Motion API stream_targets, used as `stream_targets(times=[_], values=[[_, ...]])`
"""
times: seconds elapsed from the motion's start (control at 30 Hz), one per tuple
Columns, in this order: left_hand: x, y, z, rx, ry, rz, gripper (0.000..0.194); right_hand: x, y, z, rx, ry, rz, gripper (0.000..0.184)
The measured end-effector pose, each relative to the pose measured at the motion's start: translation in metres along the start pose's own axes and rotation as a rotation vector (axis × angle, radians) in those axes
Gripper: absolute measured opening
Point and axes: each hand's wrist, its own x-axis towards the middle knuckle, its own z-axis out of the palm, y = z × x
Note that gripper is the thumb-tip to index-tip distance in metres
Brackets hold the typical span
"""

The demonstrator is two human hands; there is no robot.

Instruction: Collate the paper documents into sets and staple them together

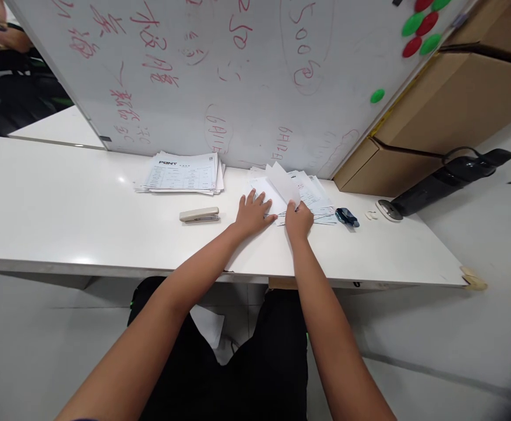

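My left hand (254, 214) lies flat with fingers spread, its fingertips on the left edge of a loose pile of papers (314, 196). A white sheet of paper (283, 183) is pinched in my right hand (298, 220), folded or lifted so that its upper part stands up off the pile. Printed sheets fan out beneath and to the right of it. Left of my left hand lies a beige stapler (199, 215) on the white table. Behind the stapler sits a neater stack of printed sheets (182, 173) with "PONY" on top.
A whiteboard (255, 88) with red writing stands along the table's back. To the right are a dark blue object (347, 217), small white pieces (370, 216), a white mouse-shaped item (389, 210), a black bottle (448, 181) and cardboard boxes (461, 99). A person's arm (7, 35) shows far left.
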Motion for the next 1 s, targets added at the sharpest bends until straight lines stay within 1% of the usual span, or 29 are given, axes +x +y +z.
stream_targets(times=[0.13,0.23,0.3,0.37,0.4,0.47,0.53,0.6,0.7,0.83,1.0], values=[[-0.001,0.001,-0.003,0.031,0.056,0.061,0.043,0.000,0.000,0.000,0.011,-0.001,0.010,0.035],[-0.002,0.003,-0.006,0.075,0.094,0.194,0.030,0.000,0.001,0.001,0.028,0.001,0.019,0.035],[-0.002,0.005,-0.007,0.107,0.087,0.296,0.029,0.001,0.002,0.002,0.033,-0.001,0.020,0.035],[0.000,0.005,-0.010,0.126,0.064,0.331,0.031,0.000,0.002,0.002,0.038,0.002,0.012,0.035],[0.001,0.005,-0.011,0.124,0.053,0.312,0.030,0.000,0.001,0.001,0.042,0.001,0.007,0.036],[0.003,0.002,-0.013,0.105,0.044,0.216,0.026,-0.002,0.000,0.000,0.048,-0.006,-0.019,0.037],[0.004,-0.002,-0.016,0.081,0.059,0.113,0.028,-0.005,-0.003,-0.002,0.031,-0.014,-0.082,0.038],[0.004,-0.007,-0.017,0.058,0.081,0.060,0.031,-0.008,-0.006,-0.003,-0.015,-0.005,-0.166,0.038],[0.002,-0.011,-0.018,0.014,0.096,0.063,0.032,-0.010,-0.009,-0.004,-0.044,-0.012,-0.281,0.035],[0.000,-0.010,-0.021,-0.017,0.115,0.051,0.031,-0.010,-0.006,-0.002,0.052,-0.095,-0.433,0.031],[-0.002,-0.010,-0.027,-0.093,0.165,0.035,0.023,-0.008,-0.001,0.000,0.101,-0.191,-0.524,0.040]])
